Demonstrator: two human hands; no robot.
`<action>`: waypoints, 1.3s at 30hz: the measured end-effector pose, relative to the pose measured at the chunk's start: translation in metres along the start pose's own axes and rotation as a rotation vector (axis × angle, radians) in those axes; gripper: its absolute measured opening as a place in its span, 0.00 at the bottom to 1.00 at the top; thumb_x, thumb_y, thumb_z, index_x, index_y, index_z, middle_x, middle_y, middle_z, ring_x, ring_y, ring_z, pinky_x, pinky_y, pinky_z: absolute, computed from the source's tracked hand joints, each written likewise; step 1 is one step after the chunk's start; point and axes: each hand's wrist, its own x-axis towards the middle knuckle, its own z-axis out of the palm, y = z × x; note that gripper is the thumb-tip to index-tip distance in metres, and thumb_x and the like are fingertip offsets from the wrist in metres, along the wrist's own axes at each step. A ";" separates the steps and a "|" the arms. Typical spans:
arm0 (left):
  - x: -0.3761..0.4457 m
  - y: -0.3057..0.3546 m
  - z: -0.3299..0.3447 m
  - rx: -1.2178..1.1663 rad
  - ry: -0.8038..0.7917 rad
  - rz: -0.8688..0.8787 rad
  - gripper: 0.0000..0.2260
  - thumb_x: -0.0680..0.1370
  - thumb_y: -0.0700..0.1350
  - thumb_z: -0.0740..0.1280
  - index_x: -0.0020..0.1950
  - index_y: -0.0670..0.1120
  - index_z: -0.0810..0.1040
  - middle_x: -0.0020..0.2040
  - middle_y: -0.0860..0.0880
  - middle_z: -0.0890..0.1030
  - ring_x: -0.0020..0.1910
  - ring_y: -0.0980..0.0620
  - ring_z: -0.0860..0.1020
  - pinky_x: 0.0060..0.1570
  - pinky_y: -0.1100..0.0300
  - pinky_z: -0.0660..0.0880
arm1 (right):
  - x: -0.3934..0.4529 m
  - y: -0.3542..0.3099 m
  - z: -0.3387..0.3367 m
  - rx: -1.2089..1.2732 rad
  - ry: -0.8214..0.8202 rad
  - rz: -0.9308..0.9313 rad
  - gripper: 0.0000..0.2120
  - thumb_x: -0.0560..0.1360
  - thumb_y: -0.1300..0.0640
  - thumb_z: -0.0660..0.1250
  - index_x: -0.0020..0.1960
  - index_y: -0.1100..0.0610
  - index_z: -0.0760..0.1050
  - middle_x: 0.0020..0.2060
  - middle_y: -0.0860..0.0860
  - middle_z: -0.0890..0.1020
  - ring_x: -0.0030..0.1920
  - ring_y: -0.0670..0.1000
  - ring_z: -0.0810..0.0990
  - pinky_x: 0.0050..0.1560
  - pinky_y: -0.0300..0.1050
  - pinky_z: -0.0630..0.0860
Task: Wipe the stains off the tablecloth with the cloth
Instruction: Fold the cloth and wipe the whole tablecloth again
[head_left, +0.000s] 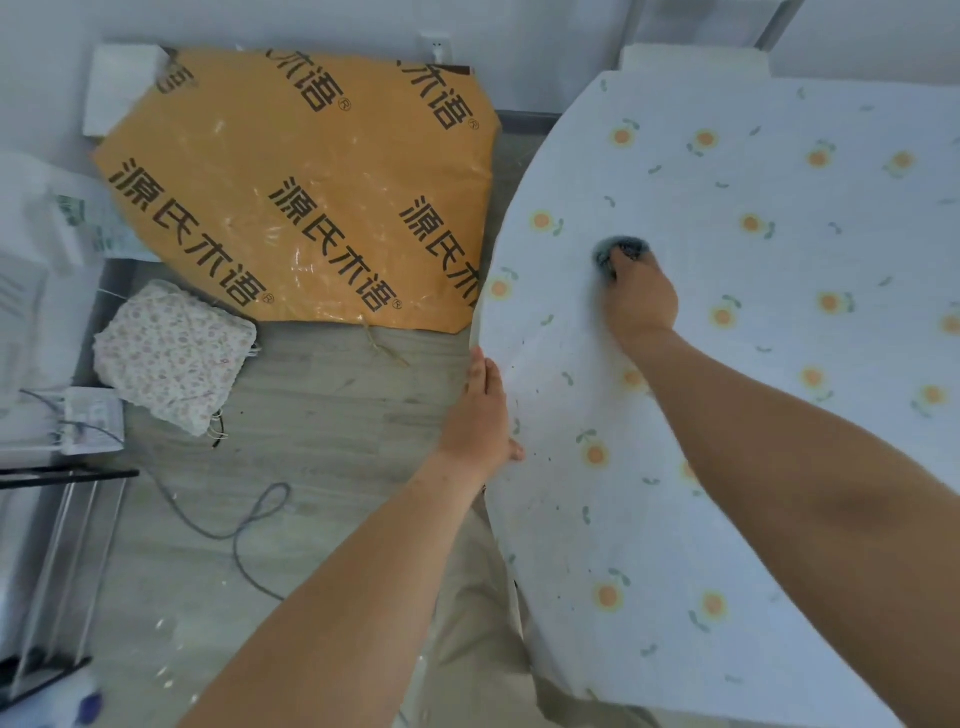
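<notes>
A white tablecloth (769, 322) printed with orange flowers covers the table on the right. My right hand (641, 299) presses a small dark grey cloth (618, 248) onto it, near the left edge. Small dark specks of stain (545, 462) dot the fabric close to the table's left edge, nearer to me. My left hand (480, 415) lies flat against that left edge of the tablecloth, thumb on top, fingers along the hanging side.
Left of the table, on the grey floor, lie a large orange printed package (301, 182), a folded floral fabric bundle (171, 358) and a grey cable (244, 525). A metal rack (57, 545) and white boxes stand at the far left.
</notes>
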 end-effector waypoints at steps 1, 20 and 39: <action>0.000 0.002 -0.002 -0.023 0.008 -0.006 0.59 0.69 0.48 0.80 0.79 0.37 0.36 0.78 0.44 0.28 0.80 0.46 0.45 0.74 0.57 0.60 | -0.008 -0.017 0.004 0.018 -0.016 0.009 0.21 0.78 0.62 0.54 0.69 0.52 0.69 0.68 0.57 0.69 0.55 0.62 0.77 0.49 0.51 0.73; -0.004 0.008 -0.007 0.032 -0.003 -0.009 0.58 0.69 0.50 0.80 0.81 0.40 0.39 0.80 0.42 0.35 0.80 0.46 0.54 0.74 0.55 0.61 | -0.099 -0.069 0.043 0.064 -0.251 -0.466 0.21 0.79 0.56 0.59 0.70 0.45 0.70 0.63 0.54 0.71 0.56 0.60 0.76 0.55 0.52 0.76; -0.083 -0.019 0.055 -0.054 -0.006 0.023 0.52 0.75 0.49 0.75 0.80 0.42 0.37 0.80 0.48 0.32 0.80 0.48 0.41 0.76 0.56 0.52 | -0.150 0.018 0.037 -0.064 -0.031 -0.306 0.26 0.76 0.62 0.60 0.72 0.46 0.68 0.67 0.57 0.71 0.58 0.64 0.74 0.56 0.54 0.73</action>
